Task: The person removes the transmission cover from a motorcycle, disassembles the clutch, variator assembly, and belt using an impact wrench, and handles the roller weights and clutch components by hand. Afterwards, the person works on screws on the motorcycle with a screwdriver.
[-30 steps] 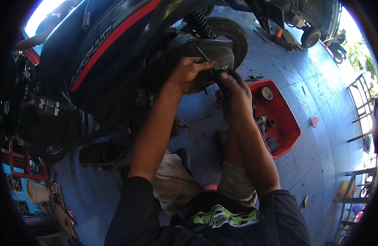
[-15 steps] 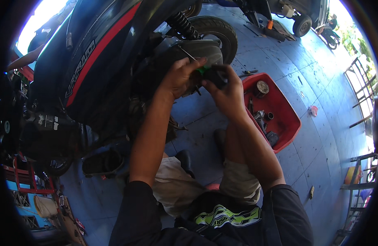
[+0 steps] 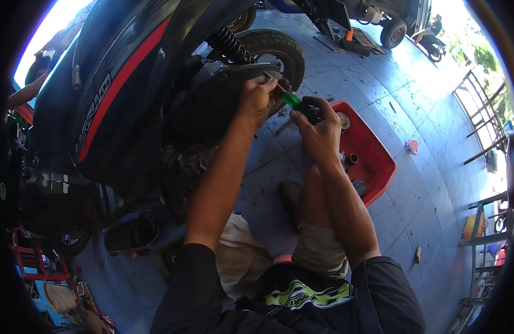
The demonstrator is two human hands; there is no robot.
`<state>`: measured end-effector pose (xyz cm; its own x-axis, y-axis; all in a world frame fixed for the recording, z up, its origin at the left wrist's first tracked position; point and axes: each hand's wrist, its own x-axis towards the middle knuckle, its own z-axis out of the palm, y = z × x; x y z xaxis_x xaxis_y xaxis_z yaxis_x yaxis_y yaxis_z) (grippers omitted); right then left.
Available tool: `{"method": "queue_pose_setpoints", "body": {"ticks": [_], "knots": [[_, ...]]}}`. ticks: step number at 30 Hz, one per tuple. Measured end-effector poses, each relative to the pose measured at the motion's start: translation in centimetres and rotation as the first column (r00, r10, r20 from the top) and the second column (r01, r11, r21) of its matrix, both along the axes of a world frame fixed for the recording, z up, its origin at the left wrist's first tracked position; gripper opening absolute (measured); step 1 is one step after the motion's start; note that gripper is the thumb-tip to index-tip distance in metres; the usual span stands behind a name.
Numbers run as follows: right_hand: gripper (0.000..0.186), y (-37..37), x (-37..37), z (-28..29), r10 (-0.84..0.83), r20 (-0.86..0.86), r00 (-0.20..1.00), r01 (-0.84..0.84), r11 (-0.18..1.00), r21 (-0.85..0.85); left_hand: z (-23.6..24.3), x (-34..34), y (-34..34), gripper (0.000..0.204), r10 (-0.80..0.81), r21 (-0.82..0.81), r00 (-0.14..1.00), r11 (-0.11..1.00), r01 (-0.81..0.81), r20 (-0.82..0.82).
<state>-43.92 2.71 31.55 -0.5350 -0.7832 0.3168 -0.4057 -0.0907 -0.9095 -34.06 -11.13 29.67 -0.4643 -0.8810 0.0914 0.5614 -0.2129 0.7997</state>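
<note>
A screwdriver with a green and black handle (image 3: 292, 100) is held in front of the scooter's rear end, its thin shaft slanting up and left. My right hand (image 3: 319, 129) is closed round the black end of the handle. My left hand (image 3: 258, 100) pinches at the shaft, just ahead of the green part; its fingertips are partly hidden. Both hands are beside the dark engine cover (image 3: 198, 100) of the scooter (image 3: 123, 83), which has a red stripe. Behind them are the rear wheel (image 3: 293, 55) and the coil shock absorber (image 3: 230, 45).
Right of my hands, a red tray (image 3: 386, 167) holds a round can (image 3: 344, 121) and several metal parts. A dark, open, oblong part (image 3: 131, 234) lies on the blue tiled floor (image 3: 402, 222) at left. Another person's arm (image 3: 25, 94) shows beyond the scooter.
The view has shifted, so the scooter and tray sit further left. My right hand has moved back from my left, showing more of the green handle and the shaft between them.
</note>
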Motion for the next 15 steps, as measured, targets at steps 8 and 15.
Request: {"method": "queue_pose_setpoints", "body": {"ticks": [8, 15], "knots": [[0.037, -2.4, -3.5, -0.7, -0.147, -0.212, 0.966, 0.137, 0.989, -0.059, -2.4, -6.6, -3.0, 0.014, 0.206, -0.204, 0.933, 0.968, -0.149, 0.295], [0.039, -3.1, -4.4, -0.8, -0.103, -0.174, 0.979, 0.1, 0.995, -0.023, -3.9, -7.3, -4.7, 0.013, 0.268, -0.243, 0.903, 0.951, -0.192, 0.336]]}}
